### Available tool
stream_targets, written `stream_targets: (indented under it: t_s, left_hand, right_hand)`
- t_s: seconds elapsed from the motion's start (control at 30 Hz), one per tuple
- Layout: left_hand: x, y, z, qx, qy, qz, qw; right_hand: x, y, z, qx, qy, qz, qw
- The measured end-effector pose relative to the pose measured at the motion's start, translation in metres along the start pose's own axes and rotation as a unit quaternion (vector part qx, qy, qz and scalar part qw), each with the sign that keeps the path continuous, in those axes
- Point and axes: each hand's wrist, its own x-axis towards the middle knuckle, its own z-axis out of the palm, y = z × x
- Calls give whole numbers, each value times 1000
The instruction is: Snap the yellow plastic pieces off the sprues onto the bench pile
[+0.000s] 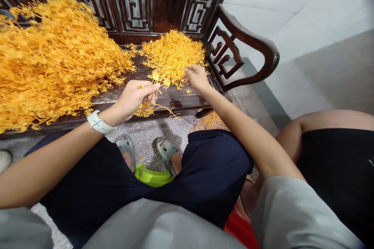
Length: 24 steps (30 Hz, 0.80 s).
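My left hand (137, 99), with a pale watch on its wrist, is closed on a yellow branched plastic sprig (159, 107). Its thin stems stick out below my fingers, past the bench's front edge. Close to the front of a small pile of loose yellow spiky plastic pieces (174, 52), my right hand (196, 78) has thumb and fingertips pressed together. Whatever may be between those fingertips is too small to make out. Left of both hands rises a large heap of yellow sprigs (58, 62), many still joined on thin stems.
Both piles lie on a dark carved wooden bench (117, 94) with a curved armrest (248, 33) at the right. Yellow bits (212, 121) lie on the floor beneath. Below my lap shows a bright green plastic object (153, 176). Another person (336, 171) sits close at my right.
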Motion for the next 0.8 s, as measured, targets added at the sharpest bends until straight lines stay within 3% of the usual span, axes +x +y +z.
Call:
stream_targets:
  t_s: [0.07,0.13,0.2,0.3,0.47,0.6,0.8]
  left_hand:
    - [1,0,0,-12,5,-25,1000]
    - [2,-1,1,-23,16,-48,998]
    - [4,-4,1,-38,26,-54,997]
    - [4,-7,1,-32,28,-55,998]
    - [-2,-1,6,-6,-12,-87,996]
    - [1,5,9,-1,22,-95,995]
    - [7,5,10,-6,51,-79,996]
  right_hand:
    - [-17,-22,4,55,-137,-30,989]
    - [-36,-47,9,86,-269,-67,957]
    - [-51,-68,13,101,-334,-103,932]
    - [-64,-85,19,118,-342,-138,922]
    - [-65,-81,24,138,-321,-128,928]
    - [-60,-76,28,120,-261,-134,948]
    - [-55,-79,41,107,-221,-174,954]
